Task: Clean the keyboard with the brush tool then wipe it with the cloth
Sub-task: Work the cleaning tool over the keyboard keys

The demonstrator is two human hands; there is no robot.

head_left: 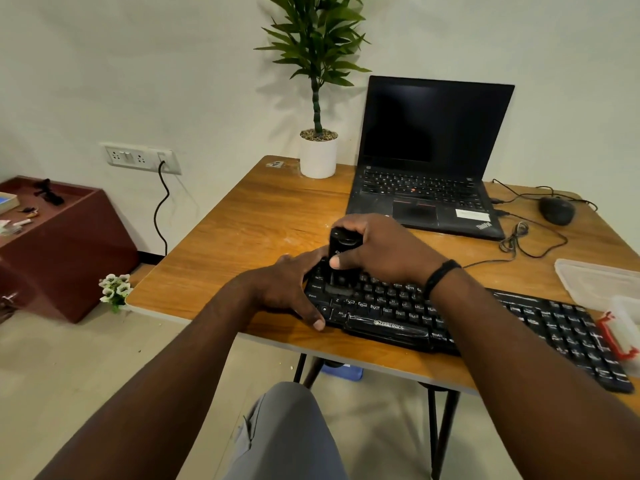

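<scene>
right hand point(377, 251) at centre frame, fingers wrapped round the black brush tool point(341, 261), bristle end down on the keyboard point(450, 317) at its left keys. left hand point(291, 289) flat, fingers straight, bracing the keyboard's left edge. keyboard across lower right, on the wooden table point(249, 230). laptop point(429, 157) above it.

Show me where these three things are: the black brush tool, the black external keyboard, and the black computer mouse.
black brush tool point(341, 245), head view, upper body.
black external keyboard point(388, 329), head view, space bar.
black computer mouse point(556, 210), head view, top shell.
</scene>
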